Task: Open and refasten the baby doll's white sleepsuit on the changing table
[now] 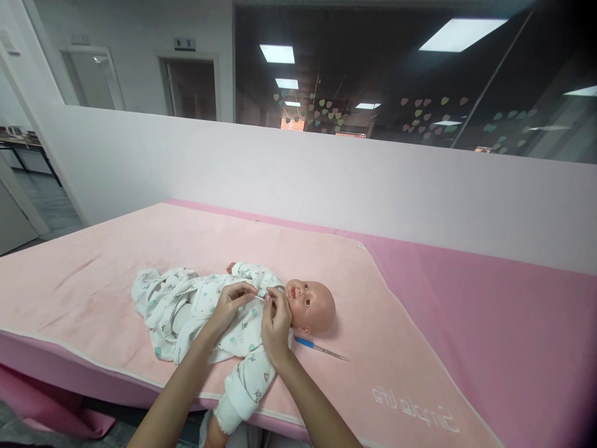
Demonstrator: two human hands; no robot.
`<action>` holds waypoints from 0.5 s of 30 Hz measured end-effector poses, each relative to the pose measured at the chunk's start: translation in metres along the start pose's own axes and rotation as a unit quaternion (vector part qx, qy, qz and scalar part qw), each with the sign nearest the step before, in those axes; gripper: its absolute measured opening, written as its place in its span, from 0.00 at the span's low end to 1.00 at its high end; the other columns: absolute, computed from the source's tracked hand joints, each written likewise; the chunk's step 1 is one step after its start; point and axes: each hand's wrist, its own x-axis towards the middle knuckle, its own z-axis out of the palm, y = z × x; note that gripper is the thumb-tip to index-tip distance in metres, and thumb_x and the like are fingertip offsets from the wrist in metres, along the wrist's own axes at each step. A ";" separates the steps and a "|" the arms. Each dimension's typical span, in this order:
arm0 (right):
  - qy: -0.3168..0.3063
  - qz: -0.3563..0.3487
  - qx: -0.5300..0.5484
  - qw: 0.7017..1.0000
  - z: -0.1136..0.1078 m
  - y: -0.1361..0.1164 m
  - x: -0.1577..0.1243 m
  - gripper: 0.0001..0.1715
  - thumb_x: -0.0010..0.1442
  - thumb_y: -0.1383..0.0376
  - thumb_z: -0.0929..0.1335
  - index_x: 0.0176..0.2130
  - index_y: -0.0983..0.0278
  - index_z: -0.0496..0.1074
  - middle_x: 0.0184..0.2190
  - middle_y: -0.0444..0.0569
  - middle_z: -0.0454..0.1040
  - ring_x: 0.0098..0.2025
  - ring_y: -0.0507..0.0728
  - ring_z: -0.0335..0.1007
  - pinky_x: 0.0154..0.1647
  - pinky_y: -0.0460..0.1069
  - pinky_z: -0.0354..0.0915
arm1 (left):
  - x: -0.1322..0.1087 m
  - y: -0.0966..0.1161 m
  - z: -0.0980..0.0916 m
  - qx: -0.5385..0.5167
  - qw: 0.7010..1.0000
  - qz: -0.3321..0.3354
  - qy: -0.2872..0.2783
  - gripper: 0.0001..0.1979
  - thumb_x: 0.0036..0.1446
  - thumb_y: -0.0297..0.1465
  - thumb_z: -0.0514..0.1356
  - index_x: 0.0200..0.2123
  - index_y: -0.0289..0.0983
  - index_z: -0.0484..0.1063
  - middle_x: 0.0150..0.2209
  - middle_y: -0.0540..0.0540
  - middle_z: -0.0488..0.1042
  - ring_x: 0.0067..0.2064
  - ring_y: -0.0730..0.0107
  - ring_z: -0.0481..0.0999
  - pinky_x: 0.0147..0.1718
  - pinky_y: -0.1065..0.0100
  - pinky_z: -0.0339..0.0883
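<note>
A bald baby doll (311, 305) lies on its back, head to the right, in a white printed outfit (242, 330). My left hand (234, 300) is over its chest, thumb and fingers pinched on the front of the outfit near the neck. Close beside it, my right hand (276, 320) also pinches the cloth, just below the doll's chin. A small whitish strip shows between the fingertips; whether it is a tie or the cloth's edge I cannot tell. One sleeved arm of the doll hangs toward the near edge.
A thermometer (321, 349) with a blue end lies beside the doll's head. Beneath everything is a peach mat (396, 348) with printed lettering, on a pink padded surface (457, 280). A white wall (298, 168) with a window above runs along the back.
</note>
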 end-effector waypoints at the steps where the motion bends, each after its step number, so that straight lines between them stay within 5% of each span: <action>1: -0.005 -0.018 -0.005 1.000 0.000 0.000 0.000 0.11 0.61 0.66 0.58 0.42 0.64 0.67 0.37 0.50 0.69 0.41 0.54 0.66 0.43 0.50 0.65 | 0.000 0.000 0.001 0.014 1.000 0.008 0.011 0.07 0.48 0.33 0.61 0.29 0.34 0.73 0.28 0.48 0.72 0.33 0.73 0.69 0.34 0.74 0.62; 5: -0.044 -0.092 -0.076 0.992 0.000 -0.001 -0.003 0.16 0.57 0.69 0.61 0.45 0.64 0.67 0.43 0.53 0.64 0.47 0.56 0.61 0.49 0.53 0.62 | -0.008 -0.005 0.000 0.080 0.982 0.067 0.156 0.09 0.52 0.35 0.57 0.32 0.35 0.72 0.28 0.49 0.72 0.30 0.72 0.69 0.31 0.73 0.63; 9: -0.079 -0.093 -0.149 0.981 0.002 -0.001 -0.004 0.14 0.57 0.68 0.62 0.44 0.63 0.68 0.49 0.54 0.60 0.50 0.59 0.58 0.50 0.56 0.60 | -0.026 -0.011 -0.008 0.232 0.911 0.162 0.299 0.09 0.55 0.33 0.54 0.33 0.36 0.71 0.29 0.48 0.72 0.31 0.72 0.70 0.32 0.72 0.62; 15: -0.061 -0.132 -0.146 0.979 0.002 -0.003 -0.005 0.07 0.60 0.67 0.61 0.36 0.64 0.67 0.46 0.52 0.64 0.49 0.58 0.59 0.51 0.56 0.57 | -0.044 -0.010 -0.011 0.429 0.867 0.186 0.170 0.08 0.56 0.29 0.53 0.34 0.39 0.73 0.35 0.48 0.73 0.40 0.67 0.69 0.42 0.66 0.59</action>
